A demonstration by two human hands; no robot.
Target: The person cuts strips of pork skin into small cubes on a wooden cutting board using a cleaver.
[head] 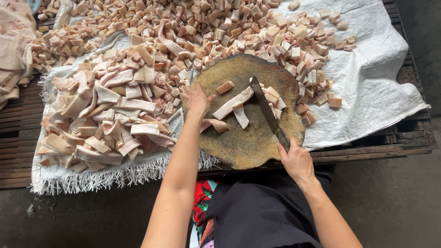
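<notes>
With the right hand (297, 159) clenched on the dark cleaver (267, 109) and the left hand (196, 100) resting released beside the pale, floppy meat strips (233, 104) on the round, worn wooden block (248, 110), fingertips are best kept clear while chopping even cubes like the heaped pieces (220, 23) on the white woven sheet (372, 78).

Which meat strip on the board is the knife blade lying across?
The longest strip, running diagonally at the board's centre; the knife crosses its upper end. The shorter strips lie clear.
</notes>
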